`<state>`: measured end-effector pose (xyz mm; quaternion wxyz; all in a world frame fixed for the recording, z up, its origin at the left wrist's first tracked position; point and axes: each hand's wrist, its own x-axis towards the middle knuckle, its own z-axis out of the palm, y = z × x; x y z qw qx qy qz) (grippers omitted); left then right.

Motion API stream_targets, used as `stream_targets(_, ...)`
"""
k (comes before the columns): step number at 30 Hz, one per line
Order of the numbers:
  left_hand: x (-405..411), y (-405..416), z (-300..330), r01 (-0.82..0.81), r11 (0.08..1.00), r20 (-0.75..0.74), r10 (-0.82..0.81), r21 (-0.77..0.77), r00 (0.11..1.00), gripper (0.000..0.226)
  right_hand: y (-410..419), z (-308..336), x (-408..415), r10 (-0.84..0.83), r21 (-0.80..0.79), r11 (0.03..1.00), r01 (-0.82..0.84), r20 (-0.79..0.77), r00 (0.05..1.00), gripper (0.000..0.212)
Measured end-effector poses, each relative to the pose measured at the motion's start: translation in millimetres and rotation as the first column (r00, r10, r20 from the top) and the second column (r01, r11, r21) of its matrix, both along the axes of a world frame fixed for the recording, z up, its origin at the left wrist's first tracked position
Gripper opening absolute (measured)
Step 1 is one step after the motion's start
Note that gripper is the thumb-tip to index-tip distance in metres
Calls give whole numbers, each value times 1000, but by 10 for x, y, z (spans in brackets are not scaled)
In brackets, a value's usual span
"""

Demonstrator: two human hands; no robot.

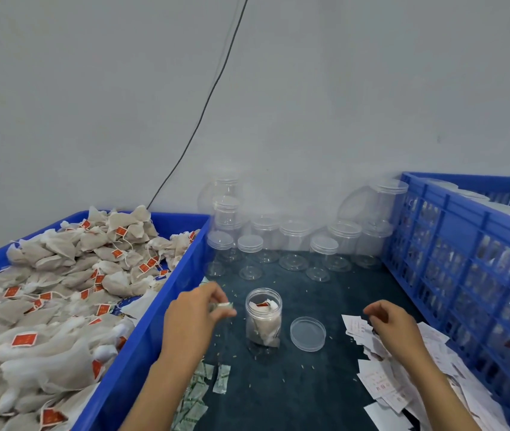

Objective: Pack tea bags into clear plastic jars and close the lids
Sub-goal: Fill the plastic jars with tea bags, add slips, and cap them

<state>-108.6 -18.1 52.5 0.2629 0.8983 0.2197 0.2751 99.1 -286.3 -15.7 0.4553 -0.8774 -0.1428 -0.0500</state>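
An open clear plastic jar (263, 321) stands on the dark mat, partly filled with tea bags. Its clear lid (308, 333) lies flat just right of it. My left hand (194, 318) hovers left of the jar mouth and pinches a small white-green sachet (224, 307). My right hand (395, 326) hangs over a pile of white paper slips (403, 384), fingers curled down onto them; whether it holds one is hidden. A blue tub (141, 346) on the left is heaped with tea bags (61, 290) bearing red tags.
Several empty lidded jars (294, 244) stand along the back wall. A blue slatted crate (471, 275) walls off the right side. More green-white sachets (197, 396) lie by my left forearm. A black cable (204, 110) runs down the wall.
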Motion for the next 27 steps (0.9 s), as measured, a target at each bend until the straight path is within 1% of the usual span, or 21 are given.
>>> stream_targets(1,55,-49,58,40,999,62,-38,-19,997,18,-4,-20,1,-11,-20,1000,12,17,1000,25)
stream_targets(2,119,-94,115,80,997,93,-78,-20,993,12,-12,-43,1,-17,-45,999,19,36,999,26)
stream_targets(3,190,-131,164,124,992,76,-124,8,989,6,-21,-69,0,-17,-77,997,21,49,999,25)
stream_targets(4,272,-164,207,168,984,10,-169,60,986,12,-28,-91,-2,-13,-111,994,19,53,998,24)
stream_targets(6,439,-205,246,255,945,-192,-217,203,957,37,-36,-129,-13,5,-164,986,3,48,999,19)
stream_targets(7,502,-216,260,280,928,-274,-211,245,938,44,-33,-148,-14,20,-206,979,-8,58,998,16)
stream_targets(8,552,-224,266,291,922,-317,-205,255,926,44,-23,-164,-16,42,-269,963,-20,77,996,17)
stream_targets(11,607,-230,265,282,932,-324,-201,227,924,20,40,-183,-25,115,-472,880,-56,96,989,26)
stream_targets(13,596,-226,259,269,935,-311,-191,231,931,9,79,-183,-28,132,-542,838,-65,85,988,29)
stream_targets(15,594,-219,258,251,932,-322,-161,261,933,6,89,-194,-25,128,-573,818,-48,100,987,29)
stream_targets(18,657,-193,238,243,933,-402,-122,265,907,10,77,-211,-30,123,-590,807,-21,133,983,27)
stream_targets(20,694,-200,232,234,935,-408,-111,265,906,10,74,-223,-41,120,-585,811,-5,158,980,24)
stream_targets(23,732,-223,220,215,911,-356,-81,353,931,3,90,-218,-64,116,-575,818,15,191,975,19)
stream_targets(25,757,-217,208,210,903,-379,-58,374,924,4,94,-193,-86,108,-557,830,21,198,974,15)
stream_targets(27,789,-202,208,226,898,-433,-45,377,900,9,79,-166,-110,85,-525,850,30,193,978,13)
